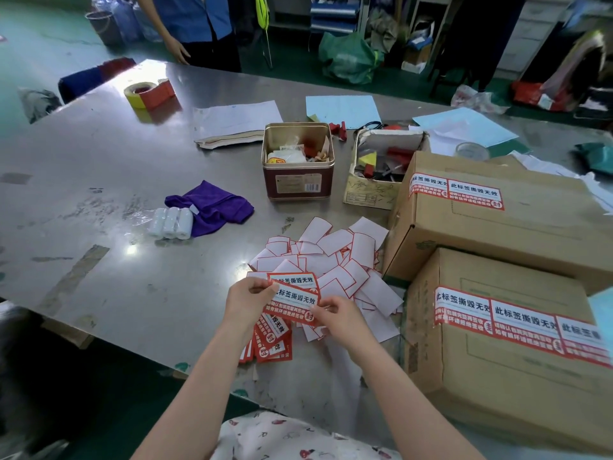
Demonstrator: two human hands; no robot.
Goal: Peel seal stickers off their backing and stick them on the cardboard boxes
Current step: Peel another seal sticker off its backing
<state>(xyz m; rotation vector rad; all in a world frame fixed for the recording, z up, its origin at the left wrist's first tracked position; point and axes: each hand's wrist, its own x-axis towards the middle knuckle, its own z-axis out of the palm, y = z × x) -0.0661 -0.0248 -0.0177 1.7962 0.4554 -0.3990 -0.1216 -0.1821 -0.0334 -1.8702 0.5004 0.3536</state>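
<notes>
Overhead light glares white off the steel table (99, 167) near the tape roll (141, 91); edges bow with wide-angle distortion, far corners dim and softly blurred

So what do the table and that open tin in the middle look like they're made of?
The table looks like brushed steel: grey, scuffed, mirroring the overhead light. The tin seems thin painted metal, dark red outside with a shiny golden rim.

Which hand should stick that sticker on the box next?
Probably the right hand. It pinches the sticker at its right end, and both cardboard boxes sit on the person's right side. The left hand grips the sticker's other end, farther from the boxes.
</notes>
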